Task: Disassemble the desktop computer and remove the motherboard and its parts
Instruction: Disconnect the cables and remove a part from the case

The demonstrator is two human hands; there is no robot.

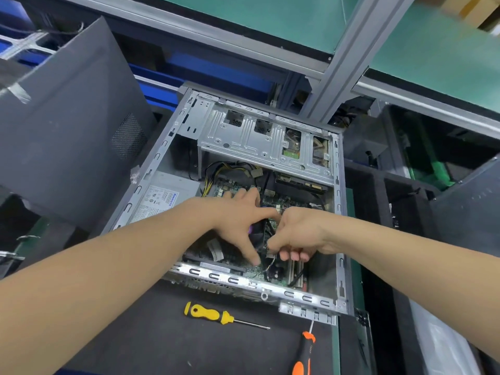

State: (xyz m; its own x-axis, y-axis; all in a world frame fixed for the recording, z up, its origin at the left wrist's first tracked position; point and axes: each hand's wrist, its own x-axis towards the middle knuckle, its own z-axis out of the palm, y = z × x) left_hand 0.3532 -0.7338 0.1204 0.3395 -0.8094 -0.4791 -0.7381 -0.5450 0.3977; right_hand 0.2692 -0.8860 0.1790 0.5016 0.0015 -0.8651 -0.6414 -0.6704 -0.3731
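Head view looks down past two bare forearms onto a black mat (151,345), where an orange-and-black screwdriver (302,355) lies nearest, its tip pointing toward the case. A yellow-handled screwdriver (206,313) lies just beyond it to the left, shaft pointing right. Behind them the desktop computer case (341,239) lies on its side on the mat with its side open, and both hands reach inside it. The motherboard (280,276) is seated in the bottom of the case, green and mostly hidden under the hands. The left hand (238,220) is spread wide, fingers straight and apart, one fingertip (255,262) pressing down on the board near the case's front rail. Just beside it, almost touching, the right hand (295,234) has its fingers curled, thumb and forefinger pinched together on a small connector (270,251), from which a thin wire (268,267) runs down to the board. Farther in, to the left, the grey power supply (162,197) sits against the case wall, with yellow and black cables (216,171) looping from it toward the board. Beyond that the silver drive cage (257,139) spans the far end of the case. A dark side panel (67,125) leans upright to the left, well apart from the hands, and an aluminium frame post (349,58) rises behind everything.
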